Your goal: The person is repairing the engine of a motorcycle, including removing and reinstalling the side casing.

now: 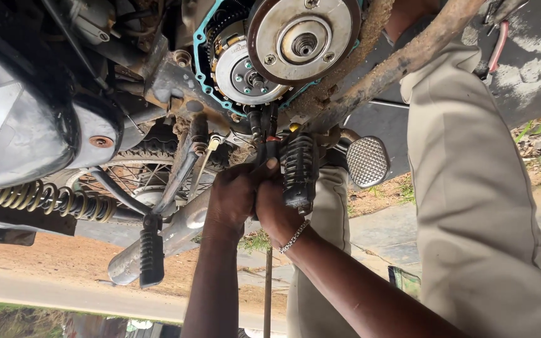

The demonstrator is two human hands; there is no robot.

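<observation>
Both my hands are clasped together under a motorcycle engine. My right hand (275,211), with a silver chain bracelet on its wrist, grips the lower end of a ribbed black rubber footrest (298,168). My left hand (231,195) presses tight against it and closes on the dark fitting (267,150) beside the footrest; what lies inside the fingers is hidden. Right above sits the open clutch housing with its round steel clutch plate (302,39) and a teal gasket edge (203,44).
A checkered metal brake pedal (367,161) sticks out to the right of the footrest. Khaki trouser legs (471,188) fill the right side. At left are a coil shock spring (45,200), a spoked wheel (139,178), an exhaust pipe (176,235) and a second black footpeg (151,256).
</observation>
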